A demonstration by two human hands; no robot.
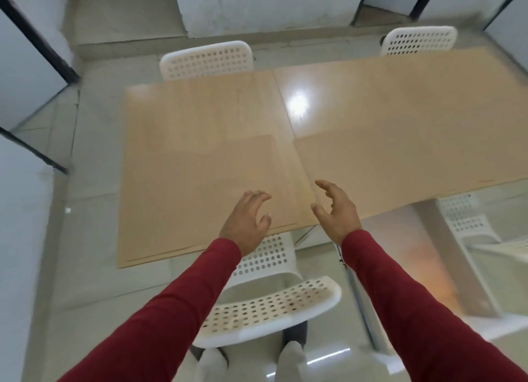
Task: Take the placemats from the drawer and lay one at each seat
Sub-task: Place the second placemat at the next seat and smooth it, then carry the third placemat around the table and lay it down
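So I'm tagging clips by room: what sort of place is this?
Probably a dining or meeting area: a glass table covered by tan placemats, with white perforated chairs at the seats.

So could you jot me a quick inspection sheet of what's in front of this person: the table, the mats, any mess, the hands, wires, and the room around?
Surface: glass table, see-through, a lamp glare on it.
Job's things: two tan placemats lie side by side, the left placemat and the right placemat, edges meeting at the middle; blur hides whether more are stacked.
Clutter: nothing seen.
Hands: left hand and right hand are open, fingers relaxed, over the mats' near edge, holding nothing.
Cables: nothing seen.
Surroundings: white perforated chairs, a near chair, a far left chair and a far right chair; pale tiled floor; grey partition panels.
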